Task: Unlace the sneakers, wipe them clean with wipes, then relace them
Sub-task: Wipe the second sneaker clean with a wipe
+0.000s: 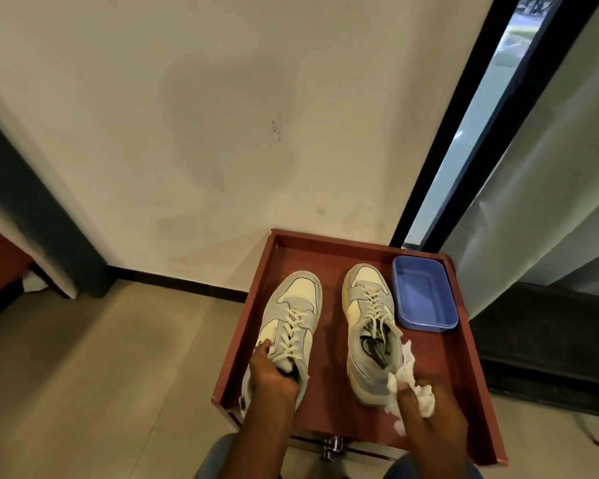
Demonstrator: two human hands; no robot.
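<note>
Two pale blue and cream sneakers stand laced, toes away from me, in a red-brown tray (464,357). My left hand (274,375) grips the left sneaker (293,316) at its collar, with the thumb on the outer side. My right hand (426,409) holds a crumpled white wipe (407,382) against the heel side of the right sneaker (369,326).
A blue plastic tub (424,295) sits in the tray's far right corner, beside the right sneaker. The tray rests on a stand with a metal fitting (332,447) below its near edge. A wall rises behind, a curtain (550,188) hangs at right, and tiled floor lies at left.
</note>
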